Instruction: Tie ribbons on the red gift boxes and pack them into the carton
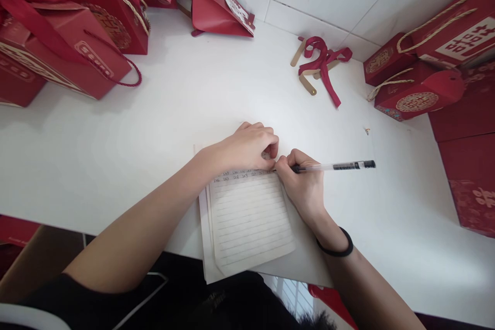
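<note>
A lined notebook (251, 221) lies on the white table, with rows of small handwriting along its upper part. My right hand (303, 180) is closed around a clear gel pen (328, 167) with a black end, its tip down at the page's right side by the top written rows. Across the top of the notebook rests my left hand (251, 147), fingers curled and thumb bent in close to the index finger. Whatever may be inside that curl is hidden. The two hands almost touch. A black band (344, 247) circles my right wrist.
Red gift boxes (65, 46) with ribbons and cord handles crowd the back left, and a red bag (218, 10) leans by the tiled wall. Dark red ribbon (319, 59) and tan strips lie at the back. More red boxes (417, 93) stand along the right.
</note>
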{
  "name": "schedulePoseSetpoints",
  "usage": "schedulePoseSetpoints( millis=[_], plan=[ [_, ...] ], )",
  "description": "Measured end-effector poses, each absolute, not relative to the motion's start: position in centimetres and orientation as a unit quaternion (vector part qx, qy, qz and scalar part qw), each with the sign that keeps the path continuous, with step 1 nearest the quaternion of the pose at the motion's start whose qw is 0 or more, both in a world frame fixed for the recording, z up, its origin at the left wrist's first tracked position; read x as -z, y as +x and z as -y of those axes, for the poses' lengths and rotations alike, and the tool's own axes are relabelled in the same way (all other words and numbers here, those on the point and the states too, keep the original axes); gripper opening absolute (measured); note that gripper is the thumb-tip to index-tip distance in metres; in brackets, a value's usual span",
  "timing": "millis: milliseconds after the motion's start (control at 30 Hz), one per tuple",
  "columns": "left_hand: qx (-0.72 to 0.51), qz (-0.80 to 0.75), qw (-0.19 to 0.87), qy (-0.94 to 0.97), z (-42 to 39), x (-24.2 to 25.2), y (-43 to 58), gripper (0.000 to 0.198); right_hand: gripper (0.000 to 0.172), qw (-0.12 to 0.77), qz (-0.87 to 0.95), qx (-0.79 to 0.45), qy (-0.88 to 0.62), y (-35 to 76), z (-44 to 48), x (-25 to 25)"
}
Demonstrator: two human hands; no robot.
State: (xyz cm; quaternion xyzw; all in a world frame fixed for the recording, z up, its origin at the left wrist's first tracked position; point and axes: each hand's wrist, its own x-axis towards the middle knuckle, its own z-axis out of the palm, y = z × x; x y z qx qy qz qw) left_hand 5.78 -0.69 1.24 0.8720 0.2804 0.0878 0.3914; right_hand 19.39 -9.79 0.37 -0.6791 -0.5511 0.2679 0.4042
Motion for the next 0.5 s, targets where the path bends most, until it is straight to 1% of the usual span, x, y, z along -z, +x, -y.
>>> schedulePoseSetpoints(
  millis=[100, 200, 267, 333, 500],
  plan=[
    [-0.088, -0.279, 0.393, 0.872, 0.7, -1.2, 5.8, 0.012, 0.032, 0.414, 0.545, -0.272, -0.676, 19.4, 9.8, -0.4],
    [-0.087, -0.283, 0.389, 0.872, 0.6, -1.3, 5.8, 0.011, 0.033, 0.486, 0.475, -0.294, -0.673, 19.8, 9.7, -0.3],
    [-0.087, -0.285, 0.379, 0.876, 0.6, -1.4, 5.8, 0.01, 0.035, 0.539, 0.405, -0.346, -0.652, 20.2, 9.4, 0.0],
    [-0.086, -0.289, 0.362, 0.882, 0.7, -1.3, 5.8, 0.01, 0.038, 0.569, 0.358, -0.393, -0.627, 20.6, 9.1, 0.4],
    [-0.1, -0.29, 0.345, 0.887, 0.9, -0.8, 5.5, 0.008, 0.042, 0.581, 0.339, -0.413, -0.613, 21.4, 8.3, 1.6]
  ],
)
